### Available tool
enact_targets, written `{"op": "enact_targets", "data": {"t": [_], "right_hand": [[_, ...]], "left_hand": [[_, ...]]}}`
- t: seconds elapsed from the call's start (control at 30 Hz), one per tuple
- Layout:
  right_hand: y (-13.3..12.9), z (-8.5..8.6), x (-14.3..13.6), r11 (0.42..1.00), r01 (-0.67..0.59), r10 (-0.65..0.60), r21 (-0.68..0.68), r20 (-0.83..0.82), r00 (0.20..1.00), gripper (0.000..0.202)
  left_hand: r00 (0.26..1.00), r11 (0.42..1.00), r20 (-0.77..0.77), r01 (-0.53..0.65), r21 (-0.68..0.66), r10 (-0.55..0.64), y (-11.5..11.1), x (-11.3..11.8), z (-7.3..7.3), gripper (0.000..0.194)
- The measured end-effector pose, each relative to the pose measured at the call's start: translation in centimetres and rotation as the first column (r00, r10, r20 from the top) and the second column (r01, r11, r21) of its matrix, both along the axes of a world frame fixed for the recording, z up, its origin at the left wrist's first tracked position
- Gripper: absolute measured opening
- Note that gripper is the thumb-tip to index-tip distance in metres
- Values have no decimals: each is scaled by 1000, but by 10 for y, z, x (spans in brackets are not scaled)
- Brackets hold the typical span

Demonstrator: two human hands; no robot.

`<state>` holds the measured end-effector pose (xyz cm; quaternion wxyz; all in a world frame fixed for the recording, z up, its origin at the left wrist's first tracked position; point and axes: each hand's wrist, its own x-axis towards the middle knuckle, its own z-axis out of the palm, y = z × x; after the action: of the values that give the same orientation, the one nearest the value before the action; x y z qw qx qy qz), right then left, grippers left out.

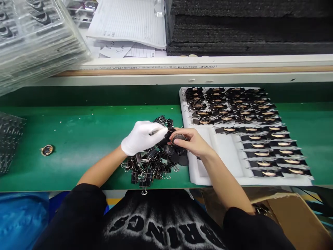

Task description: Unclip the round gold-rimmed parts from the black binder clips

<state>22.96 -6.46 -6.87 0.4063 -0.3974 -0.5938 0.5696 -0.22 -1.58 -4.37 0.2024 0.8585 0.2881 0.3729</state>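
My left hand (pixel 145 136), in a white glove, is closed in a pinch over the pile; what its fingertips hold, if anything, is too hidden to name. Close beside it, my bare right hand (pixel 191 140) grips a round dark disc (pixel 178 139) with a raised rim between thumb and fingers. Under both hands lies a heap of black binder clips (pixel 153 166) with silver wire handles. Loose black discs (pixel 183 160) rest at the heap's right side. To the right, a white foam tray (pixel 229 152) holds rows of binder clips clamped on thin round pieces (pixel 260 146).
A round gold-rimmed part (pixel 47 150) lies on the green bench (pixel 75 139) at left. Stacked clear plastic trays (pixel 39 52) overhang the upper left. A white-edged shelf (pixel 145 79) crosses behind, bearing papers (pixel 127 24) and black foam (pixel 247 31). A cardboard box (pixel 296 215) stands below right.
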Motion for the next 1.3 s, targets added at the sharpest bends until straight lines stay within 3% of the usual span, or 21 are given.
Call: {"op": "enact_targets", "data": {"t": [0.07,0.13,0.2,0.23,0.4,0.53,0.6,0.7,0.8,0.93,1.07,1.17,1.3], "right_hand": [[-1,2,-2,999,29,-32,45,58,998,17],[-2,6,-3,996,41,-49,79,104,993,16],[-2,9,-4,994,20,-35,110,144,989,15],[-2,10,-4,992,3,-24,128,165,986,15],[-2,10,-2,979,-65,18,194,238,971,12],[-2,9,1,976,-130,84,173,251,964,10],[-2,10,2,976,-131,84,176,250,965,10],[-3,12,3,972,-161,117,170,244,963,10],[-3,13,3,964,-203,161,172,230,960,11],[-2,12,4,948,-243,202,204,200,959,9],[2,10,9,970,-100,63,222,168,984,11],[5,9,16,990,33,-58,139,184,981,15],[6,9,22,1000,-27,24,7,244,969,20]], "left_hand": [[990,998,-132,-48,45,53,-4,1,1,44],[949,983,-258,-176,46,182,-4,-1,2,48],[903,962,-348,-274,-12,253,-3,-4,3,49],[893,959,-386,-276,-58,233,-1,-5,3,49],[915,958,-403,-108,-267,-9,3,-5,5,55],[903,911,-428,-141,-388,-42,6,-4,8,51],[880,910,-472,-154,-386,-51,8,-5,9,51],[871,917,-471,-65,-394,-140,10,-6,8,52],[890,905,-393,46,-424,-229,11,-6,4,55],[931,882,-265,109,-458,-252,9,-5,-3,56],[966,925,-174,116,-361,-190,12,-5,-5,56],[962,936,-170,153,-317,-214,14,-8,-1,55],[936,927,-191,234,-293,-296,12,-9,0,56]]}}
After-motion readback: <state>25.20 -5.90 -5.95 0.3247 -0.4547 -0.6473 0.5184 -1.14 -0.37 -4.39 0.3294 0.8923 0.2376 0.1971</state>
